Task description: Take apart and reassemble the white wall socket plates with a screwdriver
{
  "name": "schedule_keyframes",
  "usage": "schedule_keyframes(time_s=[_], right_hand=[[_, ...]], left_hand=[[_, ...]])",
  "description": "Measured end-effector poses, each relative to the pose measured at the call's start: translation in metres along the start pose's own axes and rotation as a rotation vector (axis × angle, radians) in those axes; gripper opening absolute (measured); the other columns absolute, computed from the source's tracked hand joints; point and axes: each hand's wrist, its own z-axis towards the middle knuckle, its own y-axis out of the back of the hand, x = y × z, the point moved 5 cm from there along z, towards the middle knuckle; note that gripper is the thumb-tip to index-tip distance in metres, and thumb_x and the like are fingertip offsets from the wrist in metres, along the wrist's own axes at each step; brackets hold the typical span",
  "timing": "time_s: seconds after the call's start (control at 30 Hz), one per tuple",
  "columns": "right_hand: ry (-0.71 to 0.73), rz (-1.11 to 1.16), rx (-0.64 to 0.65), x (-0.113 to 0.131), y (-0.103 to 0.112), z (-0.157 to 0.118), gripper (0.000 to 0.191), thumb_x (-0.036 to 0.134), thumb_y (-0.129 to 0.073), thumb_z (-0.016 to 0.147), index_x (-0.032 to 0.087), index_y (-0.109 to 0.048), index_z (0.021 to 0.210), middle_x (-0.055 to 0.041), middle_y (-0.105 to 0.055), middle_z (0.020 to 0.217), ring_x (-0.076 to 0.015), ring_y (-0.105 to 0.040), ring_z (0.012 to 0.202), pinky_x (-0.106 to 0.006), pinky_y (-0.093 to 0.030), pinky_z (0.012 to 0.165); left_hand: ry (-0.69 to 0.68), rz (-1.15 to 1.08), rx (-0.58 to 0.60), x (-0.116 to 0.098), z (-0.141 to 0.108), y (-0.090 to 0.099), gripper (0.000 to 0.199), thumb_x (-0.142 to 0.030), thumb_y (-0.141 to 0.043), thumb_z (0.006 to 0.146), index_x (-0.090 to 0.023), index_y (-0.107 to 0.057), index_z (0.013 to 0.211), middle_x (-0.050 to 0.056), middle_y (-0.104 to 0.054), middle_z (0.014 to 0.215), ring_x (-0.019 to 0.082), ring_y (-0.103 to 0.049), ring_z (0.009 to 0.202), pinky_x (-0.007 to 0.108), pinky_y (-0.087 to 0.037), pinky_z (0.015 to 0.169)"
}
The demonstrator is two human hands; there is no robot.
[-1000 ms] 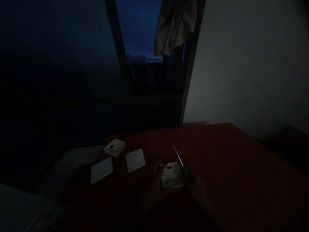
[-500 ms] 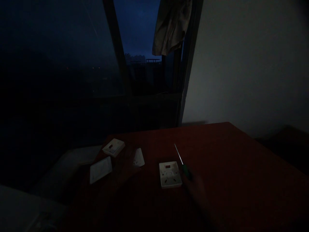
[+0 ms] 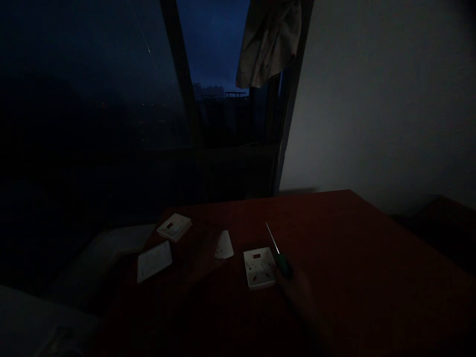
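Observation:
In dim light, my left hand (image 3: pixel 206 258) is closed on a white socket faceplate (image 3: pixel 224 245) with small slots, tilted above the table; its fingers are mostly lost in the dark. My right hand (image 3: pixel 296 286) is wrapped round the green handle of a screwdriver (image 3: pixel 283 265), whose thin metal shaft points away and to the left. Right beside this hand lies a white wall-socket back box (image 3: pixel 259 268), open side up, with a rectangular cutout and several slots. Whether my right fingers touch the box I cannot tell.
A second white back box (image 3: pixel 174 227) and a white rectangular plate (image 3: pixel 154 262) lie at the left of the reddish table (image 3: pixel 353 238). Behind stand a dark window (image 3: pixel 223 49) with a hanging cloth (image 3: pixel 269 44) and a pale wall (image 3: pixel 379 99).
My left hand has moved right with the faceplate, closer to the back box. My right hand and the screwdriver have shifted slightly left.

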Motion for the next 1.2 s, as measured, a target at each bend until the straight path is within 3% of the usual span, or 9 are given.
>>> schedule_keyframes(time_s=[0.17, 0.27, 0.37, 0.63, 0.8, 0.87, 1.03, 1.2], right_hand=[[-0.050, -0.076, -0.103, -0.002, 0.008, -0.001, 0.045, 0.051, -0.051, 0.079, 0.013, -0.067, 0.099, -0.0111, -0.073, 0.086, -0.0243, -0.067, 0.073, -0.030, -0.051, 0.063], [-0.040, -0.084, -0.131, -0.002, 0.010, -0.001, 0.046, 0.051, -0.052, 0.079, 0.013, -0.068, 0.100, -0.0118, -0.073, 0.087, -0.0243, -0.067, 0.073, -0.031, -0.050, 0.063], [-0.021, -0.077, -0.138, -0.001, 0.010, -0.002, 0.046, 0.050, -0.053, 0.080, 0.013, -0.067, 0.105, -0.0116, -0.073, 0.089, -0.0241, -0.067, 0.073, -0.030, -0.050, 0.064], [-0.009, 0.005, -0.135, 0.003, 0.015, -0.005, 0.052, 0.058, -0.048, 0.082, 0.013, -0.066, 0.103, -0.0128, -0.072, 0.092, -0.0260, -0.067, 0.079, -0.032, -0.051, 0.066], [-0.058, 0.001, -0.146, 0.005, 0.024, -0.019, 0.054, 0.056, -0.048, 0.082, 0.012, -0.063, 0.109, -0.0138, -0.071, 0.097, -0.0278, -0.066, 0.086, -0.036, -0.052, 0.075], [-0.061, -0.023, -0.122, 0.007, 0.027, -0.034, 0.052, 0.052, -0.050, 0.081, 0.013, -0.060, 0.114, -0.0140, -0.070, 0.106, -0.0274, -0.065, 0.094, -0.036, -0.051, 0.083], [-0.054, -0.150, 0.165, 0.004, 0.028, -0.082, 0.044, 0.036, -0.052, 0.082, 0.020, -0.059, 0.123, -0.0098, -0.067, 0.120, -0.0232, -0.065, 0.105, -0.030, -0.052, 0.088], [0.181, -0.345, 0.218, 0.004, 0.034, -0.107, 0.043, 0.033, -0.058, 0.081, 0.028, -0.063, 0.124, -0.0057, -0.061, 0.129, -0.0254, -0.060, 0.115, -0.034, -0.051, 0.095]], left_hand=[[-0.122, -0.050, 0.065, -0.019, -0.011, -0.017, 0.037, -0.034, -0.058, 0.091, -0.018, -0.052, 0.125, 0.010, -0.053, 0.128, 0.025, -0.057, 0.109, 0.046, -0.049, 0.091], [-0.156, -0.070, 0.105, -0.024, -0.025, -0.028, 0.063, -0.036, -0.071, 0.078, -0.026, -0.045, 0.135, 0.009, -0.045, 0.141, 0.030, -0.046, 0.125, 0.045, -0.041, 0.102], [-0.150, -0.071, 0.150, -0.024, -0.038, -0.039, 0.084, -0.035, -0.074, 0.067, -0.025, -0.037, 0.142, 0.010, -0.039, 0.147, 0.035, -0.039, 0.132, 0.047, -0.035, 0.107], [-0.102, -0.059, 0.133, -0.016, -0.054, -0.054, 0.087, -0.041, -0.066, 0.071, -0.026, -0.027, 0.147, 0.009, -0.032, 0.152, 0.035, -0.032, 0.136, 0.051, -0.029, 0.109], [-0.092, -0.063, 0.030, -0.020, -0.059, -0.049, 0.080, -0.041, -0.064, 0.076, -0.027, -0.029, 0.146, 0.006, -0.033, 0.151, 0.033, -0.032, 0.135, 0.050, -0.028, 0.109], [-0.058, -0.053, 0.017, -0.023, -0.061, -0.046, 0.075, -0.043, -0.061, 0.078, -0.026, -0.032, 0.145, 0.007, -0.036, 0.149, 0.034, -0.033, 0.134, 0.052, -0.028, 0.109], [-0.025, -0.047, 0.049, -0.026, -0.063, -0.047, 0.078, -0.045, -0.061, 0.078, -0.024, -0.030, 0.146, 0.010, -0.034, 0.150, 0.034, -0.033, 0.134, 0.051, -0.027, 0.109], [-0.007, -0.075, 0.047, -0.024, -0.063, -0.052, 0.078, -0.048, -0.060, 0.078, -0.026, -0.029, 0.146, 0.009, -0.033, 0.150, 0.034, -0.031, 0.136, 0.050, -0.024, 0.111]])
